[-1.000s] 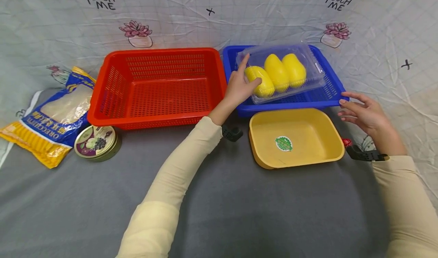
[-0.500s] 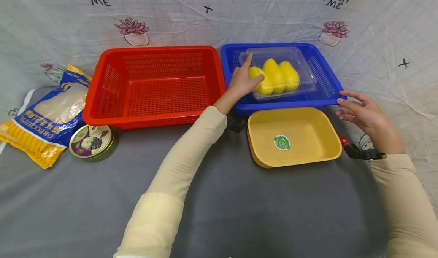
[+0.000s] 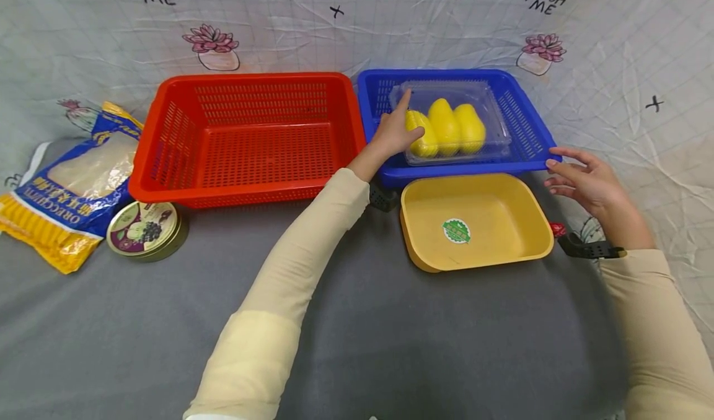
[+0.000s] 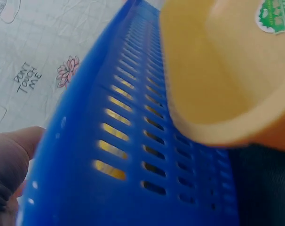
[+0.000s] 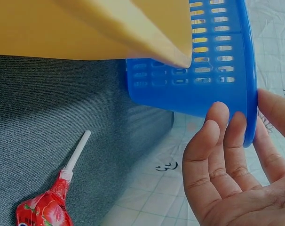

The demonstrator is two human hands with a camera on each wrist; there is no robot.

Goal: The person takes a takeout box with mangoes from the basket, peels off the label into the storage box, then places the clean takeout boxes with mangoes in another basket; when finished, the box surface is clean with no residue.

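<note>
A clear plastic box [image 3: 493, 107] with three yellow mango-like fruits [image 3: 444, 127] lies inside the blue basket [image 3: 537, 121]. My left hand [image 3: 392, 134] holds the box's left end, index finger stretched along its top and thumb over the nearest fruit; the other fingers are hidden in the head view. In the left wrist view the basket's wall [image 4: 86, 122] hides most of that hand. At the basket's front right corner, my right hand [image 3: 592, 186] grips the rim between its fingers, seen closer in the right wrist view.
A yellow tray [image 3: 480, 222] stands before the blue basket, a red basket [image 3: 268, 191] left of it. Farther left are a pasta bag [image 3: 89, 172] and a round tin [image 3: 146, 229]. A red-wrapped lollipop [image 5: 43, 207] lies right of the tray. A printed cloth hangs behind.
My left hand has lowered the tilted plastic box, which now lies flatter and deeper in the blue basket, shifted slightly left. My right hand has stayed at the corner. The head view has shifted slightly.
</note>
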